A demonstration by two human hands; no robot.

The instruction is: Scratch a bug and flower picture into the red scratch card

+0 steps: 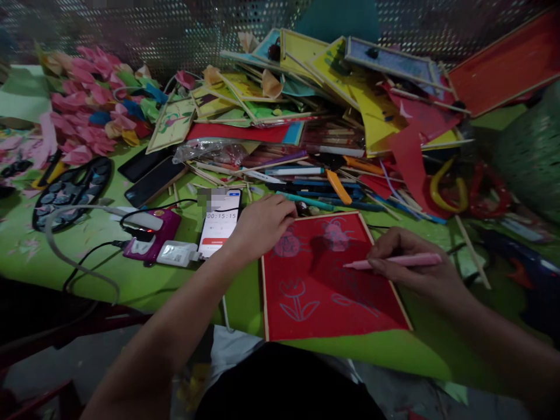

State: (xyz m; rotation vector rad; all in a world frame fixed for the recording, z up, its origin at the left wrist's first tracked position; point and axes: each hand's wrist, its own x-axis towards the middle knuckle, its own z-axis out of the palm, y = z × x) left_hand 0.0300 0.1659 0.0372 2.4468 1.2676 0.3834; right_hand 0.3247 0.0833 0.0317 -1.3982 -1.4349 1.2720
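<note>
A red sheet (317, 294) edged with thin wooden sticks lies before me on the green table. Blue outlines of a tulip and another plant mark its lower half; two pink-coloured figures are near its top edge. My right hand (409, 262) pinches a pink marker pen (411, 260), its tip at the sheet's middle right. At the sheet's upper left corner rests my left hand (269, 219), palm down with fingers bent loosely over the edge. What lies beneath those fingers is hidden.
Left of the sheet are a phone (221, 224) showing a timer and a purple power strip (160, 236) with cables. Behind lie several pens (293, 171), sticks, yellow-handled scissors (448, 195) and framed paper pieces (389, 58). A glue gun (525, 268) is at right.
</note>
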